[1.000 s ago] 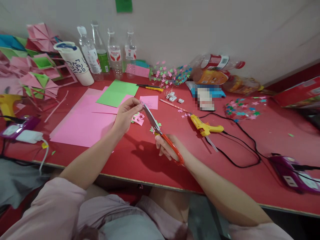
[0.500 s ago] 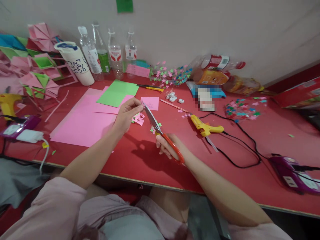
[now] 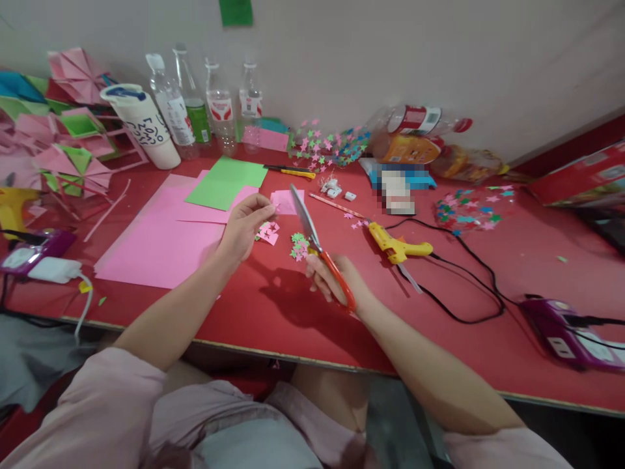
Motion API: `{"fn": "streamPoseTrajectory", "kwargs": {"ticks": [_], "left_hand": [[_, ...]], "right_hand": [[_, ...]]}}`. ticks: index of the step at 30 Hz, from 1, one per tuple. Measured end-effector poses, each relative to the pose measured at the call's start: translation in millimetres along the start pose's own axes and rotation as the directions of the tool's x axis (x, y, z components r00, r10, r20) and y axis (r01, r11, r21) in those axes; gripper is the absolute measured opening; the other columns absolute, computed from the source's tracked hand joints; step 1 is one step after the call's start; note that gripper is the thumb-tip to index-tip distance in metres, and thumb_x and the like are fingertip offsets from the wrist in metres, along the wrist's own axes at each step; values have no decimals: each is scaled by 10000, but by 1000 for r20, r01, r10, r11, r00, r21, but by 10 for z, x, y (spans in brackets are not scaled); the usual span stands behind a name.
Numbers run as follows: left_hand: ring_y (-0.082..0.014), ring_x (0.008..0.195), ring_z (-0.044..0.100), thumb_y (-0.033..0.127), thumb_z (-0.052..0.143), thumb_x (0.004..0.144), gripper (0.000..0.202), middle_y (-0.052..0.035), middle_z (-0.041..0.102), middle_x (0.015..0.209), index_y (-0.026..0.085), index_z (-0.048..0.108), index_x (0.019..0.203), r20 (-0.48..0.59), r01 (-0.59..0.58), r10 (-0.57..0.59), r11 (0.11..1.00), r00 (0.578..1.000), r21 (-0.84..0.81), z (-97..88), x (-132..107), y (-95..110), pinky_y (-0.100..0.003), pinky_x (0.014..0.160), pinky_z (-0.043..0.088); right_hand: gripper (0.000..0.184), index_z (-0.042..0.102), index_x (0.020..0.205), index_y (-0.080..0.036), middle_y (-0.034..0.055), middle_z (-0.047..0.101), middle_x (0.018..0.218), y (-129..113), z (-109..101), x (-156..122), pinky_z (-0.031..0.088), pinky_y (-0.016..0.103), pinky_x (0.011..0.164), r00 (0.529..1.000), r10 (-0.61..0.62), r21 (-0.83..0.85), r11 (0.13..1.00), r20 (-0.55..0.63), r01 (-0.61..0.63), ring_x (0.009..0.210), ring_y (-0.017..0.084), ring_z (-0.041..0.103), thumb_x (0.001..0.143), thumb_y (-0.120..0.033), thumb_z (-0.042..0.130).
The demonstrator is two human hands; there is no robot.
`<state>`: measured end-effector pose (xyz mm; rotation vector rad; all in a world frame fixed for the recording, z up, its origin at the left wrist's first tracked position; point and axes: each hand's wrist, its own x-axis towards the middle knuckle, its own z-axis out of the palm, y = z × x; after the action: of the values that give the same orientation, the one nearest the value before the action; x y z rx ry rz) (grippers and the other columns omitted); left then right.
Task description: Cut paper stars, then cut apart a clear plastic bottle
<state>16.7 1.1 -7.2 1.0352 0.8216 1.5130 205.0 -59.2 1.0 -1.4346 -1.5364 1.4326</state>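
Note:
My right hand point(image 3: 334, 277) grips red-handled scissors point(image 3: 317, 247), blades pointing up and away over the red table point(image 3: 273, 306). My left hand point(image 3: 247, 225) is pinched closed on a tiny pink paper piece, too small to make out clearly, just left of the blade tips. Small pink cut stars point(image 3: 269, 232) lie under the left hand and green and pink stars point(image 3: 299, 246) lie beside the scissors. A small pink paper square point(image 3: 286, 202) sits just beyond the blades.
Large pink sheets point(image 3: 161, 238) and a green sheet point(image 3: 227, 182) lie at left. A yellow glue gun point(image 3: 398, 246) with black cable is at right. Bottles point(image 3: 195, 104), a white cup point(image 3: 141, 124), folded paper shapes point(image 3: 68, 130) and star piles point(image 3: 332, 144) line the back wall.
The scissors have swung away from the left hand's fingers, their blades now more upright and to the right. The left hand stays pinched in about the same place.

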Motion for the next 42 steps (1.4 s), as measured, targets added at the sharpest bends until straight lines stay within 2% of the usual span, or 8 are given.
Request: {"fn": "streamPoseTrajectory", "kwargs": {"ticks": [8, 13, 16, 20, 25, 29, 35, 42], "left_hand": [[-86, 624, 538, 266, 705, 677, 144, 29, 587, 619, 167, 608, 636, 269, 112, -168, 971, 948, 212, 111, -131, -211, -247, 661, 444], [-123, 688, 521, 318, 633, 755, 166, 5, 587, 692, 178, 580, 684, 311, -81, -66, 896, 948, 437, 81, -125, -232, -283, 694, 420], [-151, 751, 502, 263, 537, 819, 146, -16, 563, 755, 183, 541, 698, 402, -327, 50, 676, 914, 661, 16, -84, -241, -317, 754, 399], [-204, 839, 488, 226, 430, 879, 206, -86, 573, 883, 167, 587, 760, 610, -569, -33, 324, 792, 756, -8, -101, -345, -370, 804, 380], [-230, 864, 491, 274, 472, 880, 194, -109, 562, 932, 157, 623, 843, 632, -630, -72, 54, 771, 775, 17, -141, -462, -386, 799, 368], [-224, 852, 493, 230, 538, 813, 73, -89, 568, 886, 172, 570, 781, 558, -548, 18, 212, 830, 809, 22, -128, -385, -389, 805, 384], [-145, 728, 573, 326, 670, 719, 205, -10, 613, 791, 186, 597, 850, 440, -83, -165, 868, 883, 490, 109, -210, -257, -300, 696, 457], [-96, 496, 553, 386, 708, 703, 251, 14, 620, 562, 167, 588, 686, 379, 119, -241, 941, 893, 318, 169, -223, -251, -230, 497, 424]], "right_hand": [[475, 389, 588, -242, -92, 388, 369, 25, -96, 96, 549, 297, 591, 962, -146, 110, 978, -232, 175, 331, 75, 394, 709, -583, 697], [409, 390, 574, -247, -75, 391, 375, 72, -137, 138, 521, 296, 550, 942, -165, 159, 963, -292, 218, 364, 98, 425, 741, -478, 683], [414, 367, 516, -242, -78, 363, 369, 121, -164, 191, 521, 289, 572, 923, -184, 217, 939, -337, 266, 354, 85, 412, 741, -393, 680], [441, 354, 447, -235, -73, 348, 358, 159, -157, 241, 533, 304, 602, 931, -158, 282, 925, -330, 257, 335, 75, 379, 768, -364, 627], [419, 365, 465, -234, -79, 347, 356, 136, -120, 228, 530, 311, 605, 946, -143, 287, 930, -291, 229, 330, 77, 393, 734, -392, 644], [376, 379, 534, -242, -92, 352, 355, 124, -111, 204, 531, 312, 621, 944, -146, 274, 934, -297, 231, 329, 80, 383, 735, -411, 648], [344, 403, 599, -238, -90, 376, 378, 105, -72, 135, 491, 272, 526, 951, -183, 269, 930, -249, 249, 358, 88, 423, 753, -415, 654], [412, 450, 624, -221, -75, 431, 386, 112, -27, 104, 326, 218, 358, 959, -165, 139, 970, -232, 201, 338, 87, 423, 690, -552, 686]]}}
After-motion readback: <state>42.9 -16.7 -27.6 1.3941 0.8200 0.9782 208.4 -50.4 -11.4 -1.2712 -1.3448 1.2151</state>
